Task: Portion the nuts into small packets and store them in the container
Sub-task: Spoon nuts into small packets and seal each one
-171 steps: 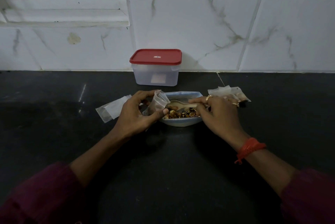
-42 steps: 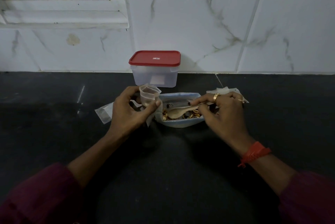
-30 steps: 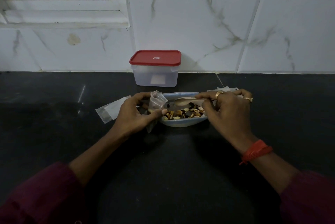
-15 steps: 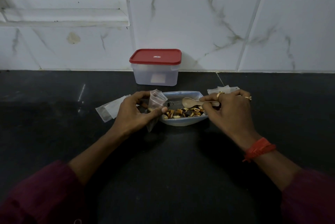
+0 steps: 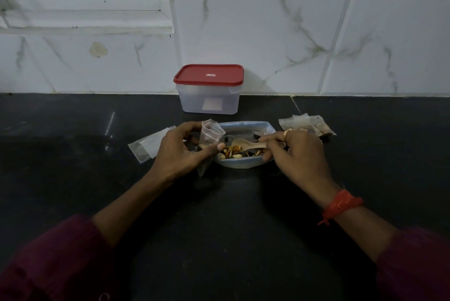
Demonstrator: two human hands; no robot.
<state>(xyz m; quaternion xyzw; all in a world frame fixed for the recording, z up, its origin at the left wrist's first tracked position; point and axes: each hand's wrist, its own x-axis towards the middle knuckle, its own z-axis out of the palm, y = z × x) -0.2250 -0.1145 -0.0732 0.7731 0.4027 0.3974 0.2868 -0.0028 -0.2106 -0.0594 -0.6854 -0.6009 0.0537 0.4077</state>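
Dark tabletop [image 5: 73, 179], white marbled wall tiles behind, dim light.

Change: half a second back my spoon [image 5: 246, 144] hovered over the far side of the bowl [image 5: 243, 123]. Now the scoop has dropped and slid left, tip at the nuts [image 5: 233, 152], close to the packet [image 5: 210, 131]. My right hand [image 5: 299, 157] has pulled nearer, so the filled packets [image 5: 309, 124] at far right show more. The packet has stayed at the bowl's left rim.

My read: going in for another scoop, so this packet isn't ready to seal. Can't tell if the scoop holds anything.

My left hand [image 5: 180, 152] is curled round the packet, thumb pressing its front, mouth held open and upward. Right fingers [image 5: 267, 139] are clamped on the spoon handle.

Nuts: mixed, pale and brown with dark bits, a thin layer gathered at the bowl's near side, the far half mostly bare. The bowl sits centre, between my hands.

The packet is small, clear and crumpled; contents are hard to see.

Empty packets [image 5: 146, 146] lie flat, left of my left hand.

The container [image 5: 209, 102] stands against the far wall behind the bowl, apart from it, red lid [image 5: 208, 74] still on. Nothing is visible through its frosted side, so storing hasn't started.
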